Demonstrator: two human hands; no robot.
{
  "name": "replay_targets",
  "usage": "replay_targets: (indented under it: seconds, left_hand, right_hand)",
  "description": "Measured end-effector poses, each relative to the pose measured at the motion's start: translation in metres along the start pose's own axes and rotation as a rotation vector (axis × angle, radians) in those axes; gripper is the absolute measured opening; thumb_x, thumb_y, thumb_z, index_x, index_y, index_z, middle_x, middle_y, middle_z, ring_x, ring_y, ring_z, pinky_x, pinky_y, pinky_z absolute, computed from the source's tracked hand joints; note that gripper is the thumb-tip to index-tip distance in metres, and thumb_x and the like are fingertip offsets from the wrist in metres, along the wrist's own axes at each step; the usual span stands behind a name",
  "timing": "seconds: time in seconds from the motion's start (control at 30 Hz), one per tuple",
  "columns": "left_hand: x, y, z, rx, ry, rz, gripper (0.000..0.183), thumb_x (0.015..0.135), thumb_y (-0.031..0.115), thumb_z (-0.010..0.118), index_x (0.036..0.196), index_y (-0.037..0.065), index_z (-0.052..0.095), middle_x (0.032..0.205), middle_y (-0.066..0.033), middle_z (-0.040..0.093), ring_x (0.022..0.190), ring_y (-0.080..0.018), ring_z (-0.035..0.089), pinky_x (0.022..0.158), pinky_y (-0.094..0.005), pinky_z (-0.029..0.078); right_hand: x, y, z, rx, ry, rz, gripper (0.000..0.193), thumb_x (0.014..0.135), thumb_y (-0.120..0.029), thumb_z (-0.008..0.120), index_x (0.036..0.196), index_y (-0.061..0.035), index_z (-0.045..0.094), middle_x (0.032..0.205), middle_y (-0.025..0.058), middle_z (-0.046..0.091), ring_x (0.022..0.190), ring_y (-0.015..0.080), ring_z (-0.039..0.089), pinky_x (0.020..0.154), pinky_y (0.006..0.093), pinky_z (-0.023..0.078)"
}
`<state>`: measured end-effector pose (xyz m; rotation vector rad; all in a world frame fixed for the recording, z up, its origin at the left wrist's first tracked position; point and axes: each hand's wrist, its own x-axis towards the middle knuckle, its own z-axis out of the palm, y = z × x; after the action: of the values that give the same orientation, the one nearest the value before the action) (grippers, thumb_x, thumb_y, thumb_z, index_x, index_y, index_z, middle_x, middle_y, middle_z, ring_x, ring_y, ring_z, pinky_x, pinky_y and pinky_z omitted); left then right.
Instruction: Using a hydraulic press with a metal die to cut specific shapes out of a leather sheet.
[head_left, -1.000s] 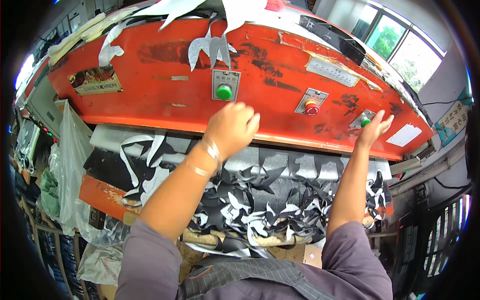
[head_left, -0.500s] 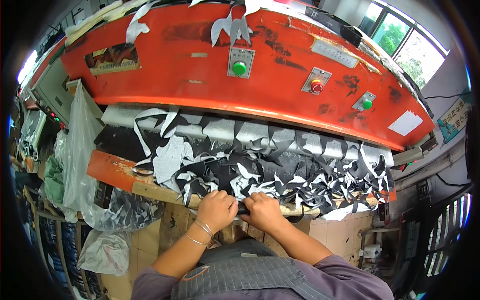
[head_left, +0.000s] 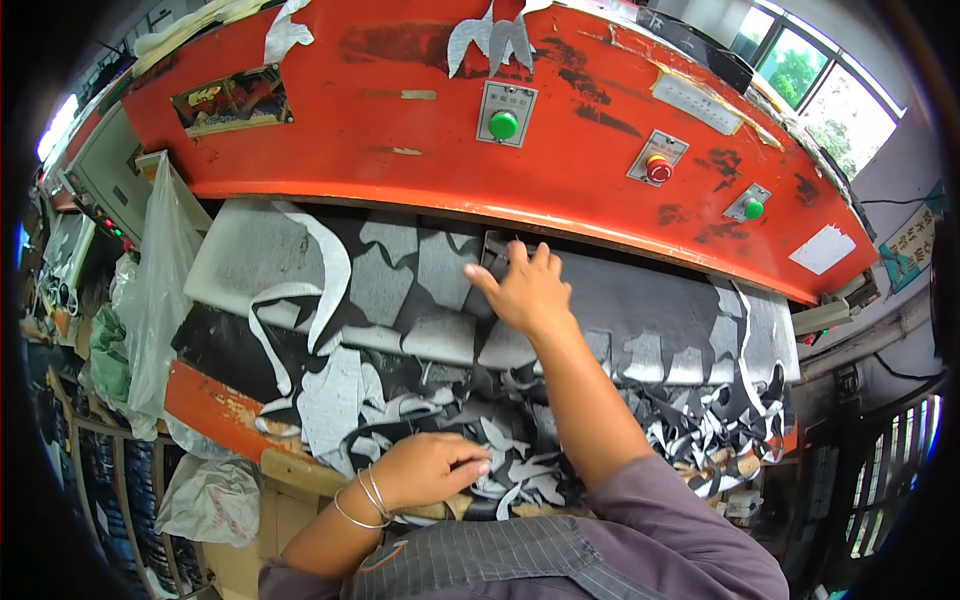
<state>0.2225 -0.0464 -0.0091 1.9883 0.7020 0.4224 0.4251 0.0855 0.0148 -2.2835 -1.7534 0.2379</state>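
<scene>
Fingers spread, my right hand (head_left: 528,288) reaches across to the far side, just below the red press beam (head_left: 400,165). Beside its fingertips is a small dark metal-edged frame (head_left: 494,256), partly hidden by the hand. Under it lies black sheet material (head_left: 620,295) with cut-out gaps, on a pale grey cutting board (head_left: 250,245). My left hand (head_left: 432,470), with two bangles on the wrist, rests at the front edge over the scraps, fingers loosely stretched and nothing visible in them. Black and white offcuts (head_left: 520,465) are heaped between my arms.
The beam carries two green buttons (head_left: 503,125) and a red stop button (head_left: 658,169). A long white strip (head_left: 330,270) curls over the board's left. Clear plastic sheeting (head_left: 155,310) hangs at the left, above a white sack (head_left: 210,500). A window (head_left: 800,75) is at upper right.
My right hand has left the front edge and reached forward to the beam. The cutting board and black sheet have come out toward me. My left hand stays near the front, fingers loosened.
</scene>
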Motion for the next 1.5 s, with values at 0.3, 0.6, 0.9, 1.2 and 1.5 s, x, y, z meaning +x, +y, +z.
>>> replay_targets:
  seconds: [0.3,0.6,0.9,1.2,1.5]
  left_hand:
    - [0.112,-0.052,-0.063,-0.605,0.369,-0.124,0.037,0.094,0.013,0.054,0.129,0.002,0.051,0.118,-0.0099,0.059,0.084,-0.0123,0.062,0.068,-0.0253,0.051]
    - [0.116,-0.054,-0.035,-0.877,0.24,0.009,0.045,0.089,0.018,0.067,0.128,0.003,0.05,0.098,-0.0043,0.062,0.08,-0.0069,0.058,0.069,-0.0217,0.048]
    - [0.084,-0.073,-0.026,-0.801,0.504,-0.009,0.013,0.087,0.005,0.066,0.098,-0.002,0.062,0.082,-0.0049,0.065,0.072,-0.0094,0.062,0.069,-0.0239,0.054]
    - [0.038,-0.095,-0.116,0.294,0.349,-0.124,0.037,0.077,0.019,0.075,0.106,0.002,0.06,0.097,-0.0088,0.062,0.071,-0.0118,0.055,0.062,-0.0248,0.046]
    - [0.181,-0.098,-0.123,0.199,0.412,-0.026,0.035,0.08,0.016,0.066,0.112,0.006,0.057,0.105,-0.0135,0.061,0.07,-0.0243,0.056,0.067,-0.0352,0.047]
  right_hand:
    - [0.041,0.029,0.015,0.339,-0.103,-0.184,0.06,0.074,-0.029,0.067,0.128,-0.0091,0.049,0.124,0.0174,0.053,0.119,0.0288,0.048,0.093,0.0446,0.042]
    - [-0.068,0.045,0.029,1.34,-0.332,0.022,0.033,0.082,-0.018,0.069,0.108,-0.0002,0.06,0.108,0.0065,0.056,0.098,0.0142,0.054,0.087,0.0298,0.043]
    - [-0.057,0.034,0.006,1.165,-0.385,-0.245,0.033,0.082,-0.021,0.072,0.109,-0.0035,0.065,0.106,0.0057,0.052,0.105,0.0179,0.047,0.094,0.031,0.036]
    - [0.106,0.09,-0.036,-0.404,-0.326,-1.038,0.026,0.074,-0.013,0.066,0.1,-0.0093,0.069,0.14,0.0117,0.042,0.135,0.0294,0.033,0.102,0.054,0.037]
    - [0.124,0.113,0.024,-0.245,0.187,-0.683,0.059,0.078,-0.028,0.066,0.134,-0.0208,0.049,0.147,0.0209,0.032,0.139,0.035,0.026,0.109,0.056,0.021]
